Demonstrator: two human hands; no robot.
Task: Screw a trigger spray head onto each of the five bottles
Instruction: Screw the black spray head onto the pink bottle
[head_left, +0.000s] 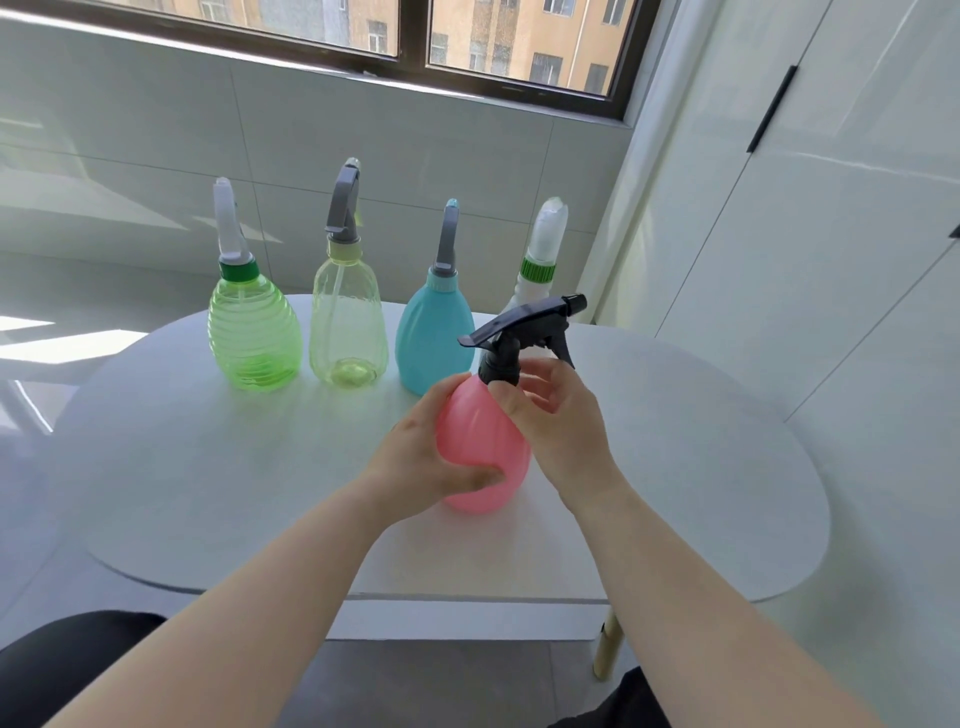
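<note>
Standing on the white surface (675, 415), the pink bottle (480, 441) is clasped by the left hand (431, 457); its black trigger spray head (519, 332) is pinched at the collar by the right hand (556, 410).

L hand (434, 457) gripping pink bottle (480, 441), R hand (558, 415) on black spray head (524, 327)

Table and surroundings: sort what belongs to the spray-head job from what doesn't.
Job: pink bottle, black spray head, left hand, right hand, green bottle, clear bottle, blue bottle, white bottle.

Not job: table, window, cabinet.
</note>
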